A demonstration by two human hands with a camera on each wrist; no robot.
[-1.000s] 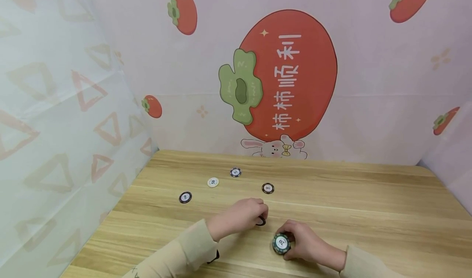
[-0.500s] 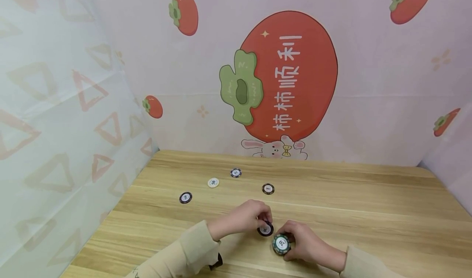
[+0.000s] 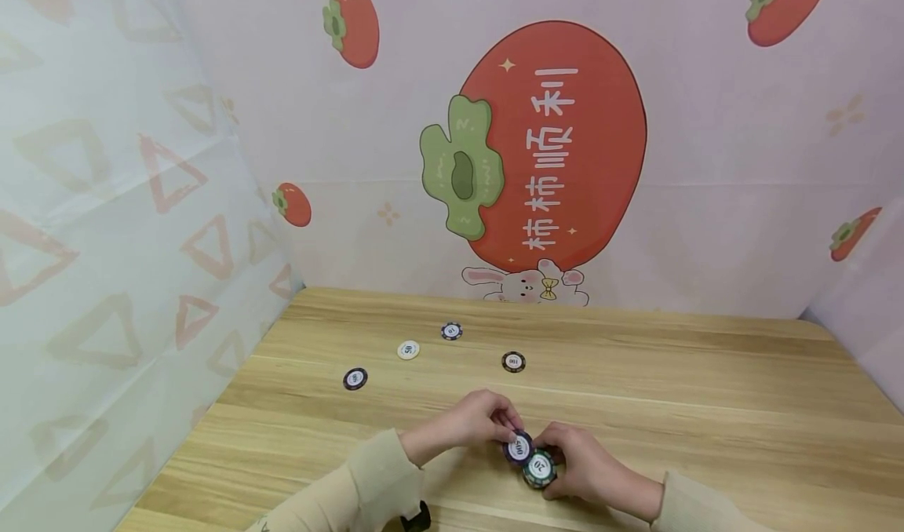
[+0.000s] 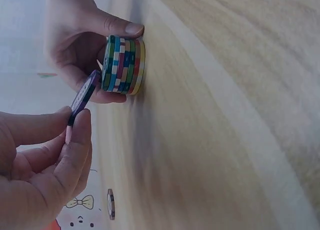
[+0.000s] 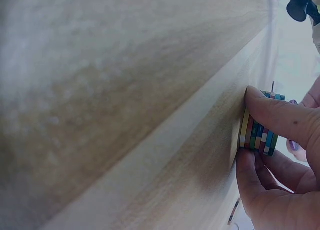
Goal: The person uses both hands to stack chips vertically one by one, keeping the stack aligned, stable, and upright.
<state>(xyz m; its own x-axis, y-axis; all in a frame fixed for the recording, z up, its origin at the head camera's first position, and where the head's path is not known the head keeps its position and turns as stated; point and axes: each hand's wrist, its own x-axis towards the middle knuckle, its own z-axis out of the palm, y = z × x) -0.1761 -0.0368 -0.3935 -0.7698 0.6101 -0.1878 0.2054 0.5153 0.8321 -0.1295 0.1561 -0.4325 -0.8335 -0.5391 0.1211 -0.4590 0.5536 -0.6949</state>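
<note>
A purple-edged poker chip (image 3: 519, 447) marked 500 is pinched between the thumb and fingers of my left hand (image 3: 476, 422). It tilts at the top edge of a stack of poker chips (image 3: 540, 469), whose top one is green and marked 20. My right hand (image 3: 589, 465) grips that stack from the right, thumb on the near side and fingers on the far side. In the left wrist view the stack (image 4: 122, 64) shows several colored layers standing on the table, with the held chip (image 4: 82, 97) right at its top rim.
Loose chips lie flat on the wooden table (image 3: 671, 391) beyond my hands: a black one (image 3: 513, 362) marked 100, a blue one (image 3: 452, 330) marked 10, a white one (image 3: 408, 349) marked 50 and a dark one (image 3: 355, 378) at the left. A printed cloth backdrop rises behind.
My left hand has brought the purple chip rightward and nearer, turning its face up, until it overlaps the stack's edge. My right hand has stayed on the stack.
</note>
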